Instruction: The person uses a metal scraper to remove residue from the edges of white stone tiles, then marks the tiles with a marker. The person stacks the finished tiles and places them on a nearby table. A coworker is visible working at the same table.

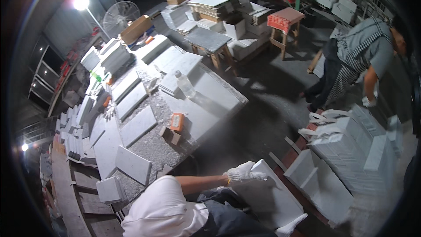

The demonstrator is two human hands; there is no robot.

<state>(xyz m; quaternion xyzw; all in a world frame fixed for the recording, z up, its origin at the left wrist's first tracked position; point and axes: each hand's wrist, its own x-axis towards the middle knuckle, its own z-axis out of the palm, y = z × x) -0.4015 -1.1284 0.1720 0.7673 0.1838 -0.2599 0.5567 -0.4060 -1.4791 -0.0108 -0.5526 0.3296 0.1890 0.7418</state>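
A pale stone slab (pixel 272 193), broad and flat, is held tilted beside my dark trousers. My left hand (pixel 247 173), in a white knit glove, grips its upper edge, with fingers lying across the corner. At the lower right corner of the slab, my right hand (pixel 291 227), also in a white glove, holds the edge; part of it is cut off by the frame. Just right of this slab, more stone slabs (pixel 322 188) lean on a reddish pallet.
A stone-topped worktable (pixel 206 114) on the left bears tiles (pixel 133 164), an orange box (pixel 176 122) and a clear bottle (pixel 185 84). Stacked slabs (pixel 346 149) stand at right. Beyond them a co-worker (pixel 359 57) bends over. Two stools (pixel 208 39) stand behind.
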